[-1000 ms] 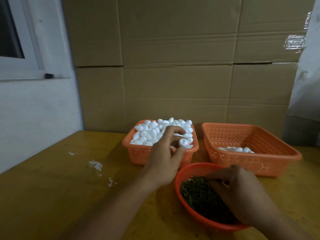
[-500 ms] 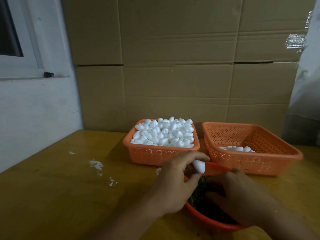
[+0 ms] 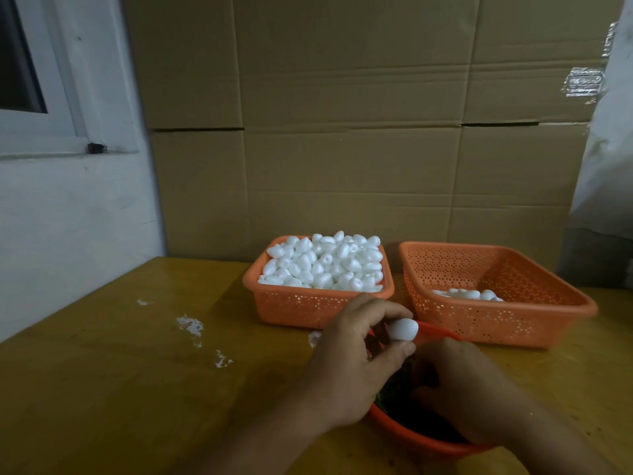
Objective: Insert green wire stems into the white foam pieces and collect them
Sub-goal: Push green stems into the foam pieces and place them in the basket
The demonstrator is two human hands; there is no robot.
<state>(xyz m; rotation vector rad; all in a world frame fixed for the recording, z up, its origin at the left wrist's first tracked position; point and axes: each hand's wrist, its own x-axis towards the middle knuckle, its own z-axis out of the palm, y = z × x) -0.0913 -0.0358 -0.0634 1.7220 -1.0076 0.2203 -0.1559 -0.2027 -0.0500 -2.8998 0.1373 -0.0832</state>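
Two bare hands are working low in the frame, right of centre, over a round orange bowl (image 3: 416, 437) that is sitting on the yellow wooden counter (image 3: 120, 389). The left hand (image 3: 349, 365) is making its grip with thumb and curled fingers, pinching a single white foam piece (image 3: 403, 329) that is showing just above the thumb tip and over the bowl's far rim. The right hand (image 3: 469, 389) is lying inside the bowl with its fingers bent down among the dark green wire stems (image 3: 394, 389); whether this grip is closing on a stem I cannot tell, since the fingertips are hidden. The foam piece is sitting just up and left of the right hand, near it but not plainly touching. Behind the hands, at mid-frame, a rectangular orange basket (image 3: 294, 308) is standing heaped with loose foam pieces (image 3: 325, 262). Just beside it to the right, a second orange basket (image 3: 496, 323) is holding only a few foam pieces (image 3: 467, 294) low against its near wall. White crumbs (image 3: 190, 325) are lying scattered on the counter to the left. Cardboard sheets (image 3: 342, 132) are filling the background, and a white wall with a window frame (image 3: 51, 132) is occupying the upper left.
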